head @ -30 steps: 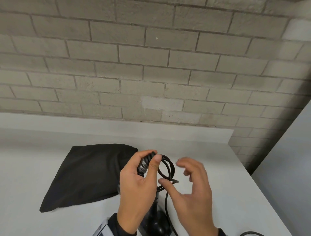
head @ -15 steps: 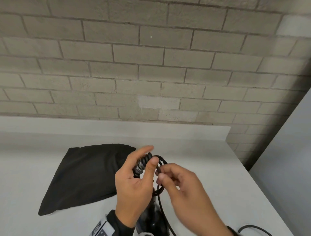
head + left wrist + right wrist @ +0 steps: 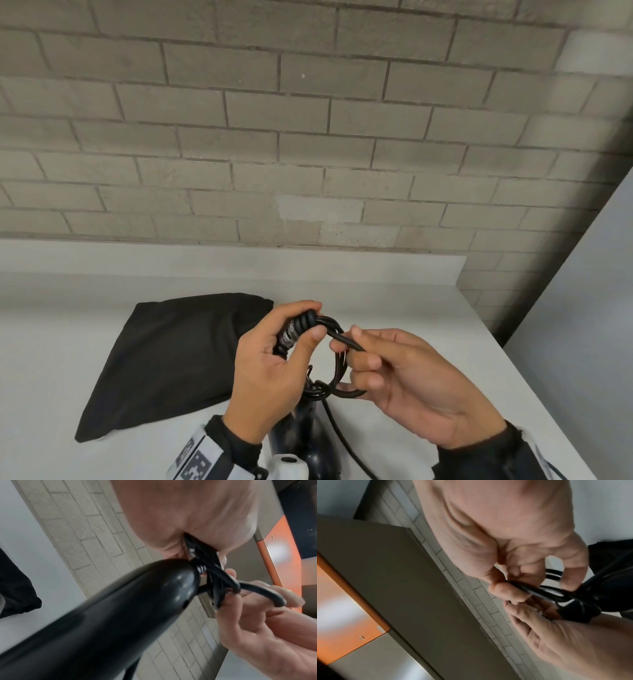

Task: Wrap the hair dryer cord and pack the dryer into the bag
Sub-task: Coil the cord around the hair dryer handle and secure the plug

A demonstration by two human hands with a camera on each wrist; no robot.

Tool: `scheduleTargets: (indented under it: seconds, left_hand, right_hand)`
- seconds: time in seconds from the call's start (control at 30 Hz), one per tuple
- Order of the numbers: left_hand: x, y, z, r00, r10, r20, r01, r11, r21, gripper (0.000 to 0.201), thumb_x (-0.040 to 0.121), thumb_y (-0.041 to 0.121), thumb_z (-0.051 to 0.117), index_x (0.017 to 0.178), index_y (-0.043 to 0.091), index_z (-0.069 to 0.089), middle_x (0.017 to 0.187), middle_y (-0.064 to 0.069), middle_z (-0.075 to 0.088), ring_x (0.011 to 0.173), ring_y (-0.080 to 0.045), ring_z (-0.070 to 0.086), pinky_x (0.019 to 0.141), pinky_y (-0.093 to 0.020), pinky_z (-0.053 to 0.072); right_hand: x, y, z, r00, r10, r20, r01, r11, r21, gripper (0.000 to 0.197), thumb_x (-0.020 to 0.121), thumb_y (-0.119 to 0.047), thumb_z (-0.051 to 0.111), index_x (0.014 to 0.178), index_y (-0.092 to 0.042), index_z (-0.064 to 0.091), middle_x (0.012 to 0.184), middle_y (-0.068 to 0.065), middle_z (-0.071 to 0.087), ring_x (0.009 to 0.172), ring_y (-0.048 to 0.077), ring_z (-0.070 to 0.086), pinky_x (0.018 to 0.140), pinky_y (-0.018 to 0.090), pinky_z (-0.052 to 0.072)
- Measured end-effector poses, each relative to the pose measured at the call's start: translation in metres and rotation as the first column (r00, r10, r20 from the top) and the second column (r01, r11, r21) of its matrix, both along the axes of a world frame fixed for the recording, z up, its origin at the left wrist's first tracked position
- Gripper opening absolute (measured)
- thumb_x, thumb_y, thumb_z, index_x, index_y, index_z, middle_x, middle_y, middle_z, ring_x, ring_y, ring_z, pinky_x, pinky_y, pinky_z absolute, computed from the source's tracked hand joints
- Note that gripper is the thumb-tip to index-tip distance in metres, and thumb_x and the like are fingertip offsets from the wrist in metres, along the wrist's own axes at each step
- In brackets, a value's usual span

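I see the black bag [image 3: 171, 359] lying flat on the worktop [image 3: 394, 308], its inside hidden from me. My left hand [image 3: 270, 370] grips the coiled cord [image 3: 337, 373] at the hair dryer [image 3: 305, 442] handle end; my right hand [image 3: 404, 380] pinches the loose strand. I judge wrapping unfinished: next, draw another loop round

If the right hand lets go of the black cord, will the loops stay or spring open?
The cord looks fairly stiff: its loops stand in round arcs, so they would probably spring looser. The left hand pinches the wound part, which should hold. The right hand grips only the free strand.
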State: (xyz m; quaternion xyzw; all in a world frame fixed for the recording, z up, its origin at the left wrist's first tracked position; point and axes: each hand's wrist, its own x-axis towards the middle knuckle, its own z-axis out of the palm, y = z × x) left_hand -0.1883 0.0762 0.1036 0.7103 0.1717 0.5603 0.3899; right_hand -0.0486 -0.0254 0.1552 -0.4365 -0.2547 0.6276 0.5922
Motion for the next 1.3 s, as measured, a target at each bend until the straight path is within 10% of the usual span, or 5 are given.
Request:
scheduleTargets:
  seconds: [0.23, 0.47, 0.8, 0.97, 1.3]
  left_hand:
    - [0.001, 0.001, 0.001, 0.996, 0.079, 0.042, -0.078, 0.997, -0.027, 0.025, 0.086, 0.03, 0.067, 0.11, 0.022, 0.067, 0.097, 0.014, 0.07, 0.09, -0.006, 0.068, 0.078, -0.008, 0.046]
    - [0.001, 0.0, -0.003, 0.993, 0.115, 0.036, -0.114, 0.993, -0.014, 0.022, 0.086, 0.032, 0.063, 0.105, 0.021, 0.068, 0.096, 0.014, 0.07, 0.087, -0.007, 0.068, 0.076, -0.009, 0.048]
    - [0.003, 0.0, -0.004, 0.983, 0.17, 0.066, -0.171, 0.985, 0.013, 0.019, 0.087, 0.031, 0.061, 0.104, 0.022, 0.066, 0.099, 0.016, 0.068, 0.084, 0.001, 0.067, 0.075, -0.006, 0.046]
    - [0.005, -0.001, -0.004, 0.98, 0.181, 0.078, -0.181, 0.983, -0.006, 0.02, 0.088, 0.032, 0.061, 0.103, 0.02, 0.066, 0.1, 0.014, 0.068, 0.087, 0.0, 0.067, 0.077, -0.006, 0.046]
    - [0.007, -0.004, -0.006, 0.976, 0.2, 0.088, -0.199, 0.98, -0.03, 0.018, 0.089, 0.031, 0.061, 0.103, 0.021, 0.067, 0.097, 0.015, 0.068, 0.087, 0.0, 0.066, 0.078, -0.007, 0.046]
  right_hand:
    - [-0.013, -0.011, -0.035, 0.941, -0.134, 0.311, 0.046, 0.961, 0.274, 0.029, 0.072, -0.015, 0.082, 0.099, -0.006, 0.072, 0.086, 0.009, 0.072, 0.086, 0.023, 0.07, 0.083, 0.029, 0.054]
    - [-0.047, -0.018, -0.066, 0.563, -0.45, 0.694, 0.122, 0.875, 0.468, 0.037, 0.087, -0.009, 0.069, 0.104, -0.041, 0.066, 0.106, -0.013, 0.072, 0.108, 0.014, 0.066, 0.094, 0.019, 0.048]
    - [-0.012, -0.032, -0.046, 0.966, 0.015, -0.257, 0.077, 0.936, 0.344, 0.031, 0.091, -0.015, 0.067, 0.115, 0.005, 0.065, 0.087, 0.012, 0.069, 0.069, 0.015, 0.066, 0.081, 0.033, 0.056]
    - [-0.013, -0.04, -0.061, 0.992, -0.128, -0.02, 0.127, 0.93, 0.346, 0.055, 0.062, -0.033, 0.092, 0.102, 0.0, 0.074, 0.065, 0.008, 0.064, 0.051, 0.015, 0.06, 0.059, 0.03, 0.054]
    - [-0.052, -0.018, -0.112, 0.478, -0.652, 0.589, 0.067, 0.695, 0.716, 0.017, 0.085, -0.033, 0.073, 0.101, -0.03, 0.075, 0.121, -0.007, 0.07, 0.11, 0.018, 0.063, 0.092, 0.024, 0.05]
